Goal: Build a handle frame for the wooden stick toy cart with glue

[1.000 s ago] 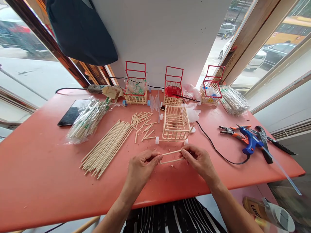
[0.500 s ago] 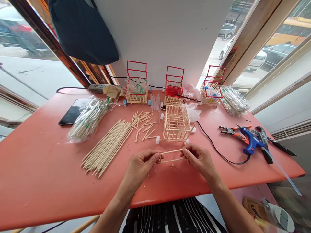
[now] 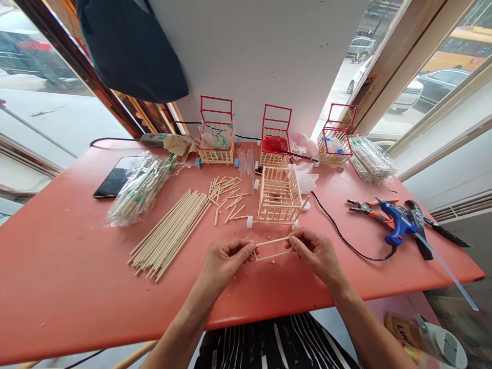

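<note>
"What surrounds our hands?"

"Our smooth red table point(image 3: 96, 287) spreads beneath them. Long, round, pale sticks point(image 3: 169, 236) lie beyond and left of our left hand point(image 3: 225, 261); a slatted basket point(image 3: 279, 206) on white wheels stands just beyond both hands."

"And in our grip?"

"Our left hand pinches one end of a slim wooden frame point(image 3: 272, 241), our right hand point(image 3: 317, 256) the other (our fingers hide that end, so we can't tell whether it's closed). It spans the gap between them, slightly tilted."

"Anything smaller?"

"Short cut pieces point(image 3: 234, 203), beyond our left hand."
</note>
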{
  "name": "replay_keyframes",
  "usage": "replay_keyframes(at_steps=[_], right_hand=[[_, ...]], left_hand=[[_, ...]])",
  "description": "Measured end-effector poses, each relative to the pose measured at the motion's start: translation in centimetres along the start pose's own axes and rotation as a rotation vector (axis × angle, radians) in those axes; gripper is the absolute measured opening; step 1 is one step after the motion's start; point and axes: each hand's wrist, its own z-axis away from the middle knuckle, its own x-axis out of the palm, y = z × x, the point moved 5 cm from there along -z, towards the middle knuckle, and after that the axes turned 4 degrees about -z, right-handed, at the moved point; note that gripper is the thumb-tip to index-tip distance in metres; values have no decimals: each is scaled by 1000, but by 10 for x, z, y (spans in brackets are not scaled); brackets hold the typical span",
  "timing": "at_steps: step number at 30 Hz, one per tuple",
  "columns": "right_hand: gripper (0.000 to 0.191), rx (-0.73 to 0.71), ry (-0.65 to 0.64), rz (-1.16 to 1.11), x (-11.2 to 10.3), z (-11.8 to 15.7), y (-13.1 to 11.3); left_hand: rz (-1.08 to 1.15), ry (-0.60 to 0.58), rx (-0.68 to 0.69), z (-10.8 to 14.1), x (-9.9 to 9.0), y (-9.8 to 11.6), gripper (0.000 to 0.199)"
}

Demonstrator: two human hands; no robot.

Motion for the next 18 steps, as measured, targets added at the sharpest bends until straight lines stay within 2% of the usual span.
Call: replay_keyframes(at_steps=[5,8,18], right_hand=[[23,49,21,-29,0,0,0],[24,71,15,-33,1,0,-1],[24,63,-3,-40,3,-1,-3]], left_hand=[[-40,-1,28,-1,-2,1,34],[9,-11,-13,-1,-1,-3,34],[13,6,-13,-2,4,1,31]])
